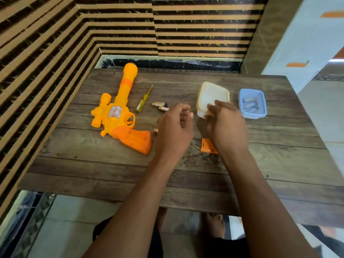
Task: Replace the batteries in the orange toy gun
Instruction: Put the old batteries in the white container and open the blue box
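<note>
Head view has your orange plastic toy gun lying flat at the left of the dark plank-topped wooden table, grip towards you, which seemingly keeps its battery bay up and within reach. The flat orange plastic battery cover lies apart, just beside your right wrist. Your right hand curls its fingers over the near edge of the cream-white rectangular plastic tub, probably to steady it or draw it closer; nothing shows inside it. Your left hand hovers with fingers curled, and whether it holds anything cannot be told. Further right, the pale blue rectangular plastic tub holds several cylindrical batteries, likely the fresh set. Two gold-and-black loose batteries lie beside the yellow clear-handled screwdriver, probably the spent ones.
</note>
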Demonstrator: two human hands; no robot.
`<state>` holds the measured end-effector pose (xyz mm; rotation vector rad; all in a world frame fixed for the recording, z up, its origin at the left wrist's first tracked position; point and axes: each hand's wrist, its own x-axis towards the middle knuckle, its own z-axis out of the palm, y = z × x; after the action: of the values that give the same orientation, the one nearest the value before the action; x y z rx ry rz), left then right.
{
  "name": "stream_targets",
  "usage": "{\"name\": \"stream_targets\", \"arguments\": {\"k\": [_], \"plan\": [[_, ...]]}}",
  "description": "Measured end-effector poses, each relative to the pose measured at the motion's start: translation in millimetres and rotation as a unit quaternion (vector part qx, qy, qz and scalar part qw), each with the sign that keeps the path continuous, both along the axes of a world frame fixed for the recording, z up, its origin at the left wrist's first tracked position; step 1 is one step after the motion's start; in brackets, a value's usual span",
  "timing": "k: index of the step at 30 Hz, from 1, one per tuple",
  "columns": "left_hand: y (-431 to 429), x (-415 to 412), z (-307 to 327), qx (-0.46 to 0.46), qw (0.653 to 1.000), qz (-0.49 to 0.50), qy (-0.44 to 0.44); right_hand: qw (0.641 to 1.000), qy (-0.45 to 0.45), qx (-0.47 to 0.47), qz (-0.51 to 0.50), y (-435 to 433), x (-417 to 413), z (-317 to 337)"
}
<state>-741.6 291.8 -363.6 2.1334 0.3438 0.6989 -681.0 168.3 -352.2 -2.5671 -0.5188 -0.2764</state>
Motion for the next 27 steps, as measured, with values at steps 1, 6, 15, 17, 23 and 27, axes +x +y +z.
{"name": "stream_targets", "arguments": {"k": [1,6,15,17,23,27], "plan": [[0.9,0.9,-1.5,-0.009,1.000,0.001,0.004,1.000,-0.023,0.011,-0.012,0.2,-1.3,2.3],[6.2,6.9,-10.4,-0.146,0.989,0.007,0.026,0.989,-0.102,0.093,-0.048,2.0,-3.8,8.9],[3.6,3.9,21.6,-0.568,0.819,-0.085,0.017,0.953,-0.119,0.275,0.051,6.3,-15.3,15.1],[5.6,1.9,24.3,-0.587,0.804,-0.092,0.003,0.954,-0.114,0.266,0.074,7.3,-15.2,13.7],[17.3,-2.5,26.3,-0.564,0.816,-0.127,-0.010,0.940,-0.095,0.304,0.118,10.6,-18.3,15.7],[24.6,-5.7,27.1,-0.554,0.821,-0.139,-0.008,0.937,-0.092,0.310,0.129,13.3,-18.9,12.8]]}}
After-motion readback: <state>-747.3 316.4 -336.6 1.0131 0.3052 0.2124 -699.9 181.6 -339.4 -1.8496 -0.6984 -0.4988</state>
